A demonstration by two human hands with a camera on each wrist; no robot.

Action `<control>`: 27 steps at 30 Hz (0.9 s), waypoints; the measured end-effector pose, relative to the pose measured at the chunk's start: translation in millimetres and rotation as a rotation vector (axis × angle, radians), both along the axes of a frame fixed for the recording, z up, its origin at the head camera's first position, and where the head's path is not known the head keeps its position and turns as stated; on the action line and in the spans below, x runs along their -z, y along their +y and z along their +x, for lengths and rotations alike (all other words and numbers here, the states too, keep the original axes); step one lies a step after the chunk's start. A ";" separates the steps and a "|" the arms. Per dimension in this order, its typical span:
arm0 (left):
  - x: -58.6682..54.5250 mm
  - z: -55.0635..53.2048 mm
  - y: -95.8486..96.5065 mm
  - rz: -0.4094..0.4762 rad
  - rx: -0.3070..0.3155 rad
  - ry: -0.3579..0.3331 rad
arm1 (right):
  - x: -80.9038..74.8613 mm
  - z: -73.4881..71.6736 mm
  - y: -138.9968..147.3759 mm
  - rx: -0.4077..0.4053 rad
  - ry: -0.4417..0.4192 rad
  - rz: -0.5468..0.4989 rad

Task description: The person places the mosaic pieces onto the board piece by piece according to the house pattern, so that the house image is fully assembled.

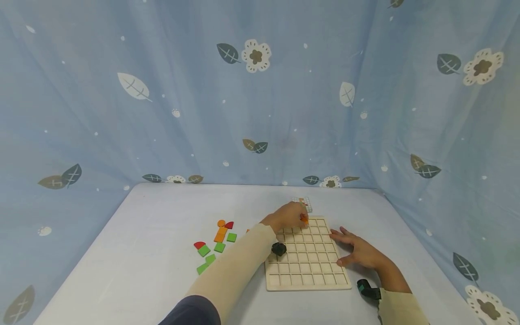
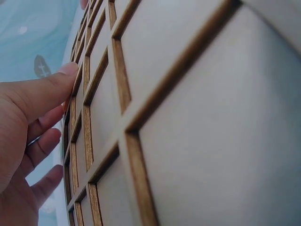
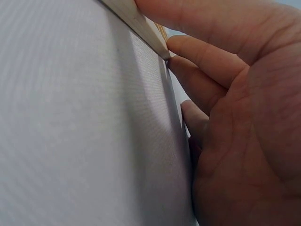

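Note:
My left hand (image 1: 290,215) reaches over the far part of a pale wooden grid board (image 1: 308,282). Between its thumb and fingers it pinches a small orange piece (image 1: 304,219), whose shape is mostly hidden. In the left wrist view, the thumb (image 2: 63,77) lies close above the board's raised ridges, and only a sliver of orange shows below it. My right hand (image 1: 363,253) rests at the board's right side, fingers spread, with thumb and fingertips against the edge. The right wrist view shows those fingers (image 3: 202,56) touching the board's rim (image 3: 141,23).
Left of the board lie several flat pieces: green squares (image 1: 232,237), red quarter-rounds (image 1: 199,245), orange squares (image 1: 220,236) and an orange circle (image 1: 221,223). A small patterned card (image 1: 308,206) lies beyond the board. The white table (image 1: 162,234) meets a blue curtain (image 1: 260,99).

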State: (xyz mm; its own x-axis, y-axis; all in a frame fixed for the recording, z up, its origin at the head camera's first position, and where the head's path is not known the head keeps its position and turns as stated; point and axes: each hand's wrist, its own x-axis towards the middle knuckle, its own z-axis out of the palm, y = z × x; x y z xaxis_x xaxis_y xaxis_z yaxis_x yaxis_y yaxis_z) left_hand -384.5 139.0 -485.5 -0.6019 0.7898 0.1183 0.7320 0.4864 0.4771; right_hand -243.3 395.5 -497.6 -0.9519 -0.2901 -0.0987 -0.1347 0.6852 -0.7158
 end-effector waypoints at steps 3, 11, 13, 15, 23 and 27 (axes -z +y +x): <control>-0.4 0.7 -1.7 -0.009 0.000 0.010 | 0.2 -0.6 -1.6 0.002 0.003 0.000; -3.0 4.5 -12.2 -0.012 -0.042 0.005 | 1.0 -1.0 -5.3 0.011 0.007 0.040; -5.0 6.1 -16.2 -0.006 -0.058 0.001 | 0.1 -0.4 -5.4 0.012 0.008 0.050; -7.5 8.0 -20.9 0.004 -0.074 -0.019 | -1.1 0.3 -5.0 0.011 0.010 0.058; -22.9 15.6 -49.5 -0.135 -0.097 0.116 | -0.6 -1.4 -2.7 0.008 0.023 0.057; -31.7 18.3 -66.8 -0.220 -0.090 0.220 | 2.4 -1.6 -1.6 -0.001 0.035 0.067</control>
